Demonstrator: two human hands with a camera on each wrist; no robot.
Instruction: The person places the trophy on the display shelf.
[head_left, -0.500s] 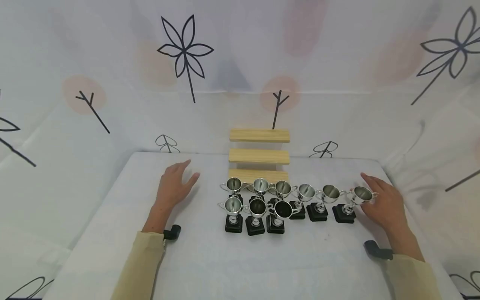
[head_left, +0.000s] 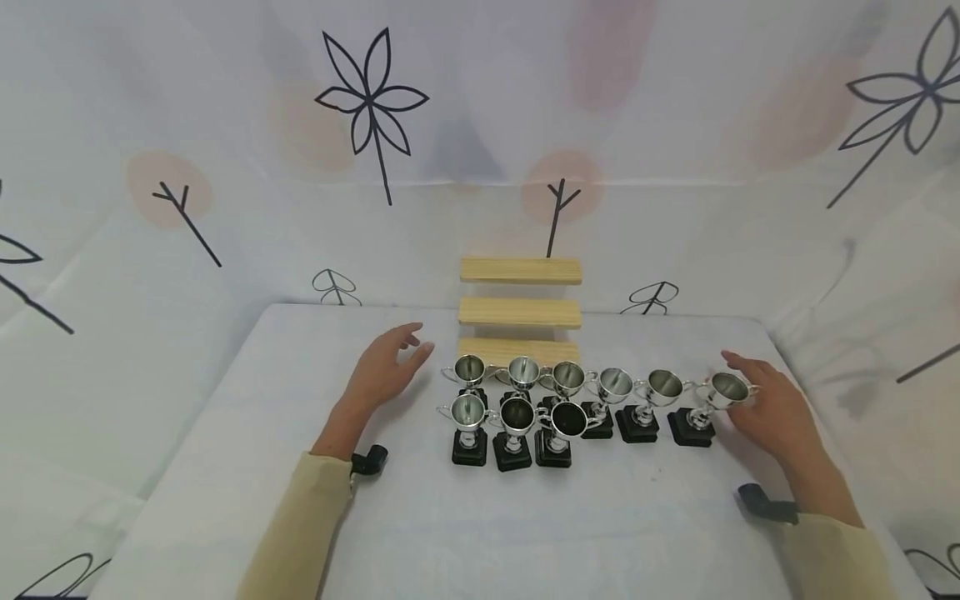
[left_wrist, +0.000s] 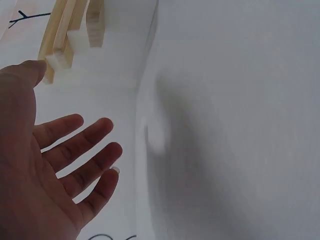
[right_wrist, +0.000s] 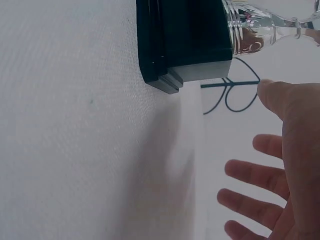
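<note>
Several small silver trophy cups with black square bases stand on the white-covered table. My right hand (head_left: pixel 776 412) is beside the rightmost trophy (head_left: pixel 727 390), fingers spread and apart from it. The right wrist view shows that trophy's black base (right_wrist: pixel 195 40) and shiny stem above my thumb (right_wrist: pixel 277 95), with nothing in the hand. Left of the trophies, my left hand (head_left: pixel 386 367) hovers over the table with its fingers loosely bent and holding nothing. It is near the left end of a three-tier wooden stand (head_left: pixel 519 312), whose tier ends also show in the left wrist view.
Three trophies form a front row, among them the front left trophy (head_left: pixel 468 414). A longer row stands behind it, with the back left trophy (head_left: pixel 469 369) overlapping the stand's lowest tier. A white cloth backdrop (head_left: pixel 675 125) with printed flowers rises behind the table (head_left: pixel 600 525).
My left hand has moved right, closer to the wooden stand and the trophies. The right hand stays by the rightmost trophy, nearly unmoved, and the trophies stand as before.
</note>
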